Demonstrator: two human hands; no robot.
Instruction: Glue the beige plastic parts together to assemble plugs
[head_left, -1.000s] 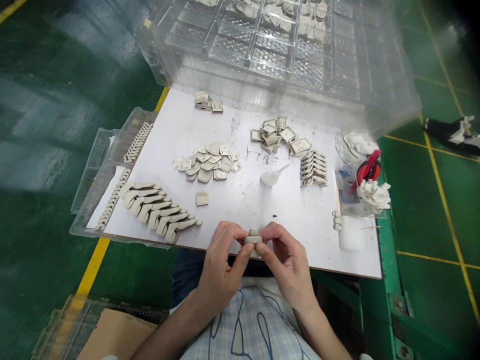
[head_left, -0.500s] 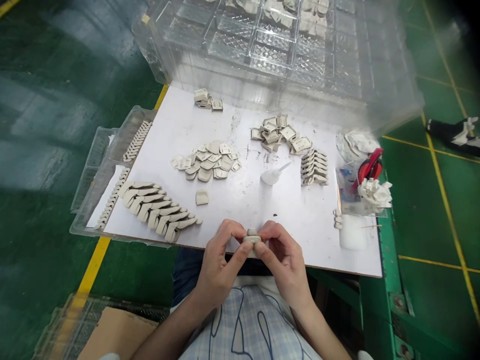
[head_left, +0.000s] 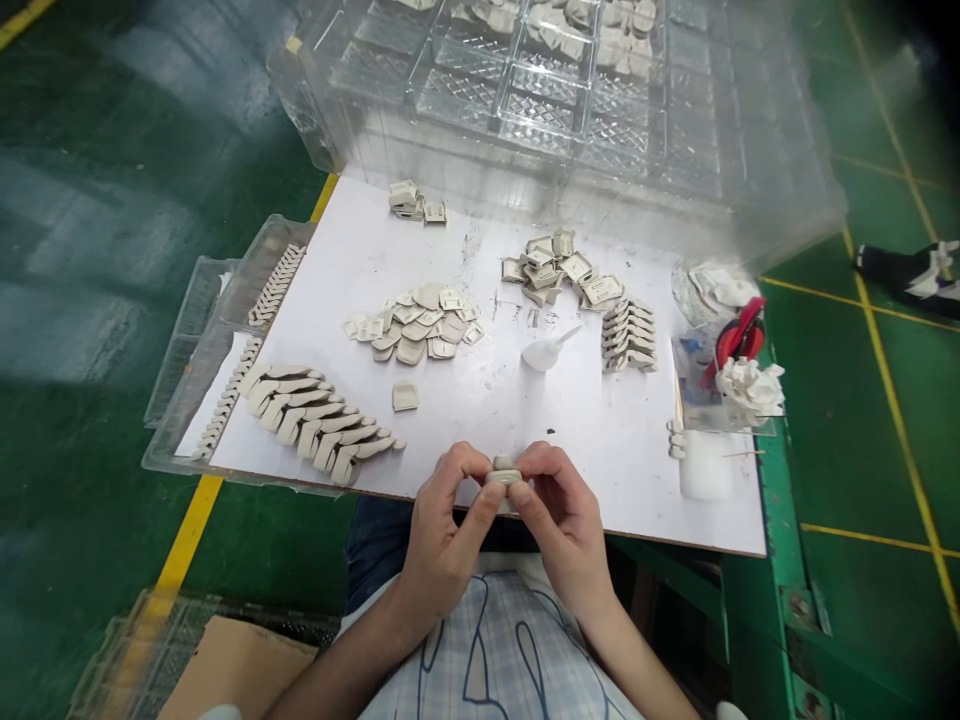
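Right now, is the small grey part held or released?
Held: the left hand and right hand pinch the small grey part from both sides, at the near edge of the table.

Your left hand (head_left: pixel 448 530) and your right hand (head_left: pixel 571 530) pinch a small grey part (head_left: pixel 503 477) between thumbs and fingers, at the near edge of the white board (head_left: pixel 480 410); to the left of them you have a slanting row of long grey pieces (head_left: pixel 311 415); a single squarish piece (head_left: pixel 405 397) lies beyond your left hand, nearer you than a loose heap of flat pieces (head_left: pixel 416 328); a white bottle (head_left: pixel 541 355) with a thin spout sits between that heap and a short neat row of clips (head_left: pixel 629 338); a big clear tray (head_left: pixel 570 190) spans the far side
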